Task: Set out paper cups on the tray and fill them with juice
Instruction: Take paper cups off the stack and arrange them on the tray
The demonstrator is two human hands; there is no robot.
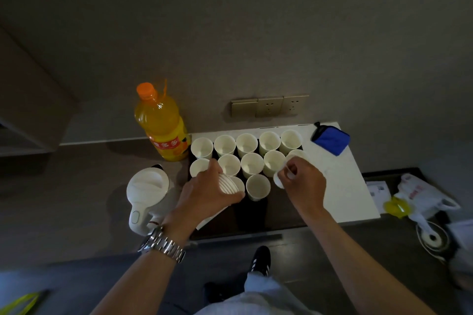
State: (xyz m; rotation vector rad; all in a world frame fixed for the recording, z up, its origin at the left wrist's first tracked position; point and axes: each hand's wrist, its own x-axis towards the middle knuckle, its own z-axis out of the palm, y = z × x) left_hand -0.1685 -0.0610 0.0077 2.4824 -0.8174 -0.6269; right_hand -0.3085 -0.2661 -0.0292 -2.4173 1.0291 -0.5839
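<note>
Paper cups (252,162) stand upright in rows on the dark tray (256,220) on the table. The left hand (208,194) grips a nested stack (229,184); the right hand's (302,184) fingers pinch a single cup (280,179). Beyond, the capped juice bottle (163,125) stands beside the tray.

Bare forearms, silver link wristwatch (161,242), black white-striped sneaker (260,259), pale trousers (263,289)
</note>
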